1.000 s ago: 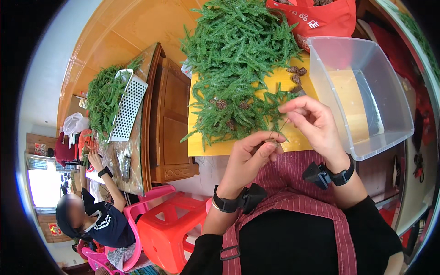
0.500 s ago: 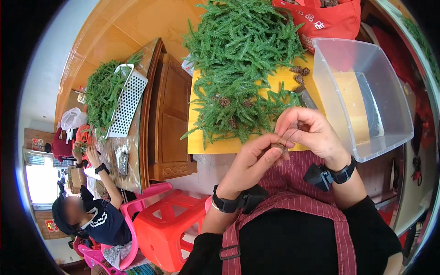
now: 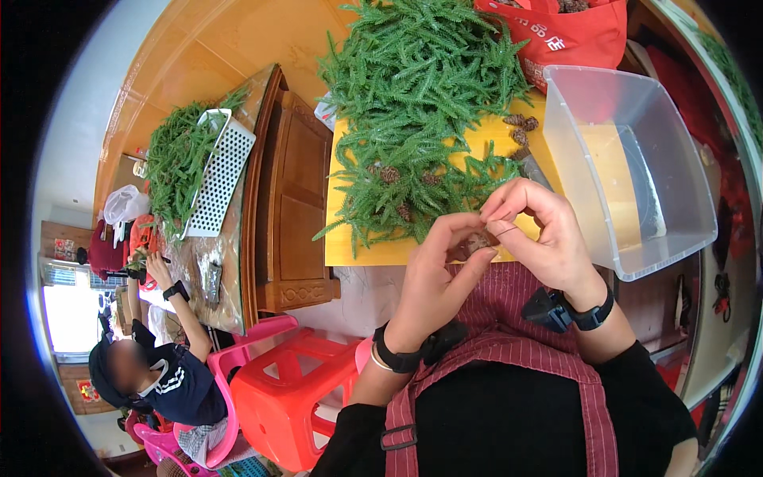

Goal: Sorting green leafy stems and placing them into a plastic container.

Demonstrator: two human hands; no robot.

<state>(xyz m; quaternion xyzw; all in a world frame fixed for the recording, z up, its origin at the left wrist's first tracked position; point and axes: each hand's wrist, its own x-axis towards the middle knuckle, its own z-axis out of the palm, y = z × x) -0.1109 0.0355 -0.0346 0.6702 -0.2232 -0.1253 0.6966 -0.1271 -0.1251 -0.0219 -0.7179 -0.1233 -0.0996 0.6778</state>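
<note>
"So, where's the cone (image 3: 476, 242)?"

"In the left hand (image 3: 439, 272), just in front of the near edge of the yellow table (image 3: 343, 253). Thumb and fingers curl round it, so only part of it shows."

"Is that grip firm?"

"It's closed about the cone, but how hard it presses I can't tell."

"And the right hand (image 3: 548, 238)?"

"Right beside it. Thumb and forefinger are drawn together in a pinch on a thin dark wire (image 3: 509, 230). The far end of the wire is too fine to follow."

"What's around them?"

"Beyond the hands, green sprigs (image 3: 413, 79) are heaped on the table, with a few cones among the nearer ones. More loose cones (image 3: 520, 137) lie to the right of the heap, near a clear tub (image 3: 666, 253). A red bag (image 3: 576, 40) stands behind the tub."

"Anyone else there?"

"A co-worker (image 3: 191, 385) on the left, both hands raised at another table, near a white basket (image 3: 220, 187) with greenery beside it."
</note>
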